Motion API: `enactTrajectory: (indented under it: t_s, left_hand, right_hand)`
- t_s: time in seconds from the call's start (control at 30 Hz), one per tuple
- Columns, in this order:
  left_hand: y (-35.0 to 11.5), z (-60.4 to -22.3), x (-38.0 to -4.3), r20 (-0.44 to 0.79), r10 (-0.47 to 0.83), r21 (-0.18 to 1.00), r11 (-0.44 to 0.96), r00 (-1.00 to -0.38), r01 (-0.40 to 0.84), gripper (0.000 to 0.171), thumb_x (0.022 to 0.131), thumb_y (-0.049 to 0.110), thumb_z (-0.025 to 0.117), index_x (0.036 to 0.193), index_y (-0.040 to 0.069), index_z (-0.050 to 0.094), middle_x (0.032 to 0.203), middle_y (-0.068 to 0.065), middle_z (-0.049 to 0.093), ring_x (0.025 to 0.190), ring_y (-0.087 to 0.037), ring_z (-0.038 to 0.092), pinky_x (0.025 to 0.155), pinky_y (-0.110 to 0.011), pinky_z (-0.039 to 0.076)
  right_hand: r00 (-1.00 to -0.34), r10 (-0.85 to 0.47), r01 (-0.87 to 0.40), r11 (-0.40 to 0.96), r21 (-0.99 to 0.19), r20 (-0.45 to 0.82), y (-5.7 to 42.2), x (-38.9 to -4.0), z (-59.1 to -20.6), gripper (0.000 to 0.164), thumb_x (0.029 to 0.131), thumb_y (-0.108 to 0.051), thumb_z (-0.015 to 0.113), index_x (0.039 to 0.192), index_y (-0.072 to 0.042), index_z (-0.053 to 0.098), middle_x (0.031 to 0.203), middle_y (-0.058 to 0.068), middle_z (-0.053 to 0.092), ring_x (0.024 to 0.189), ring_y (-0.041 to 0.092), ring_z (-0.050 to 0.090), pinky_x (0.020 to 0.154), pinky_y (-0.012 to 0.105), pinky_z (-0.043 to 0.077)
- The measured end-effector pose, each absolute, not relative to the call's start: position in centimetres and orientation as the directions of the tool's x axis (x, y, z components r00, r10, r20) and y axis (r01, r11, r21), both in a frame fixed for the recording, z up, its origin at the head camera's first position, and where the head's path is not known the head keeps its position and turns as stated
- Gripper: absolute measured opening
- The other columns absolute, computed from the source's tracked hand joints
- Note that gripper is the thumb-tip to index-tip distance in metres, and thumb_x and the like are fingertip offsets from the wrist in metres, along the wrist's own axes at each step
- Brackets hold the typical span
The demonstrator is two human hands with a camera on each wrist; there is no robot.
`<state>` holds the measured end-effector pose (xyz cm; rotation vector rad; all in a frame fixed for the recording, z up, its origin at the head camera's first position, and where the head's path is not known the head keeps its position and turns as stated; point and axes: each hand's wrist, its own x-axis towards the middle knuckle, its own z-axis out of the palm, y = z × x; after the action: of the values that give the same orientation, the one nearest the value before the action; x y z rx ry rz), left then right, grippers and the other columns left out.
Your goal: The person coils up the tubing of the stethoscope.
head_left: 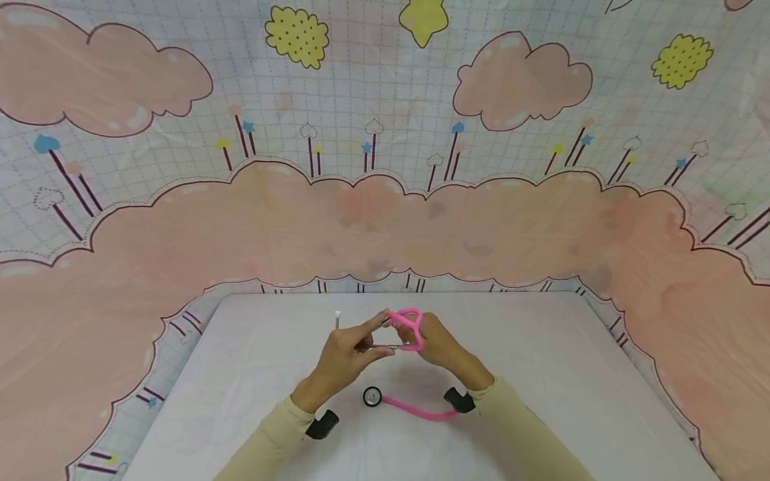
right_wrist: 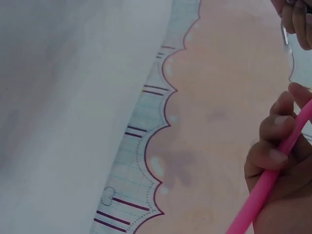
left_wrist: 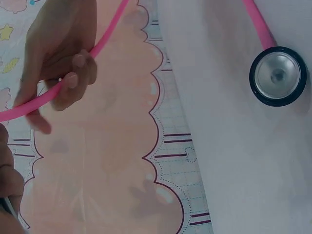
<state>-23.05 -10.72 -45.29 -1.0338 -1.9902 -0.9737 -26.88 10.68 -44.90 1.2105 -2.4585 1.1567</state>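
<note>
A stethoscope with pink tubing (head_left: 416, 322) is held up over the table between both hands. My left hand (head_left: 339, 357) grips its thin metal ear tubes, one by the fingers and one by the thumb; a white eartip (head_left: 337, 314) sticks up behind that hand. My right hand (head_left: 444, 344), just to the right, curls its fingers round the pink tube (right_wrist: 265, 187), as the right wrist view shows. Below the hands, the round black-rimmed chest piece (head_left: 372, 397) lies face up on the table, its tube running right behind the right wrist.
The white table (head_left: 240, 374) stretches out on both sides of the hands. Behind and around it hangs a cloth backdrop (head_left: 361, 227) printed with clouds and stars. Black wrist straps (head_left: 323, 425) sit on both forearms.
</note>
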Motion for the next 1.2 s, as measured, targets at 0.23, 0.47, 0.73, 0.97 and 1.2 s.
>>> enactTrajectory:
  t_s: [0.23,0.47,0.73,0.97,1.2]
  left_hand:
    - [-11.3,-45.1,-22.7,0.777,0.269,0.436,0.422,-0.569,0.795,0.063,0.081,0.033,0.076,0.138,0.014,0.058,0.059,0.004,0.053,0.055,0.003,0.038,0.051,-0.011,0.034]
    - [-11.9,-45.1,-22.7,0.776,0.163,0.485,0.463,-0.609,0.742,0.070,0.073,0.015,0.085,0.137,0.011,0.057,0.060,0.005,0.051,0.054,0.002,0.038,0.050,-0.013,0.035]
    - [-12.5,-45.0,-23.2,0.810,0.031,0.473,0.556,-0.586,0.684,0.072,0.070,0.010,0.086,0.137,0.011,0.057,0.059,0.005,0.050,0.054,0.002,0.036,0.050,-0.016,0.033]
    - [-13.7,-44.8,-23.7,0.797,-0.050,0.504,0.604,-0.602,0.617,0.070,0.072,0.012,0.086,0.135,0.010,0.057,0.058,0.003,0.048,0.052,-0.001,0.035,0.052,-0.022,0.036]
    - [-14.0,-45.5,-23.8,0.778,-0.022,0.491,0.645,-0.628,0.585,0.069,0.074,0.015,0.084,0.137,0.007,0.056,0.059,0.003,0.049,0.053,-0.001,0.037,0.053,-0.022,0.037]
  right_hand:
    - [-0.726,-0.572,-0.655,0.409,-0.635,0.382,10.8,-26.3,-46.1,0.022,0.101,-0.016,0.054,0.110,-0.008,0.073,0.070,0.003,0.063,0.064,0.003,0.049,0.057,0.019,0.042]
    - [-0.752,-0.584,-0.592,0.398,-0.701,0.304,11.3,-25.3,-46.8,0.023,0.103,-0.023,0.051,0.111,-0.012,0.069,0.069,0.007,0.056,0.061,0.002,0.045,0.054,0.018,0.039]
    - [-0.812,-0.553,-0.408,0.305,-0.860,0.189,11.9,-24.0,-46.9,0.022,0.103,-0.026,0.051,0.118,-0.012,0.061,0.073,0.005,0.056,0.060,0.004,0.045,0.051,0.019,0.038]
    - [-0.858,-0.466,-0.401,0.343,-0.849,0.217,13.7,-23.3,-48.0,0.011,0.102,-0.017,0.054,0.104,-0.011,0.063,0.067,-0.003,0.048,0.057,0.001,0.040,0.049,0.017,0.033]
    - [-0.856,-0.459,-0.432,0.387,-0.815,0.236,14.6,-23.1,-48.2,0.017,0.103,-0.021,0.053,0.115,-0.010,0.057,0.067,-0.003,0.047,0.056,0.001,0.036,0.048,0.018,0.030]
